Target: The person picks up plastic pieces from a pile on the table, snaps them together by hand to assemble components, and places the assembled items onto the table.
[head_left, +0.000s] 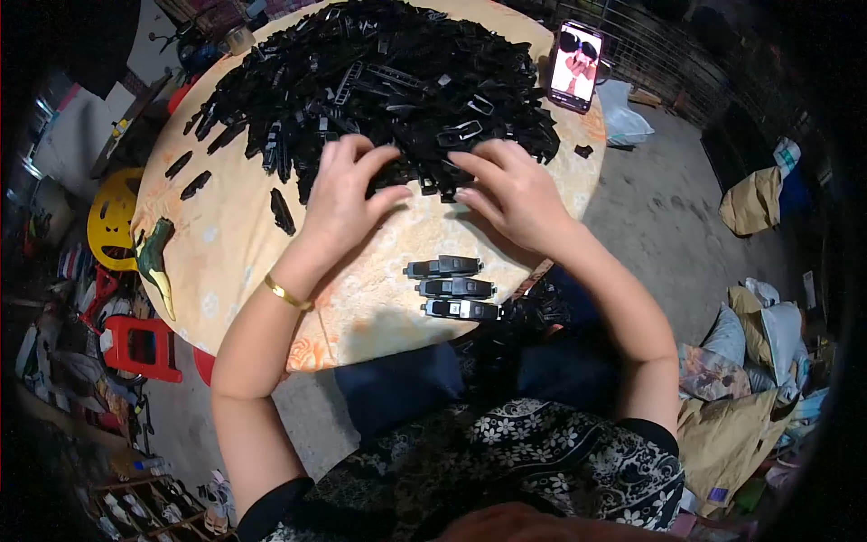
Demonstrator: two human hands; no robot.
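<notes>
A big heap of small black plastic parts (397, 117) covers the far half of a round table (208, 298) with a pale patterned cloth. My left hand (348, 191) is at the heap's near edge, thumb and fingers apart, fingertips by the parts. Across from it, my right hand (517, 191) curves over the same edge, its thumb apart from its fingers. I see nothing held in either hand. Three black clip-like pieces (459, 287) lie in a stacked row near the table's front edge. A loose black part (282, 211) rests left of my left wrist.
A lit phone (576, 68) stands at the table's right rim. A curved green and yellow object (155, 262) lies at the left rim. Beside the table are a yellow stool (104, 217) and a red stool (143, 345). Bags (736, 425) sit on the floor at right.
</notes>
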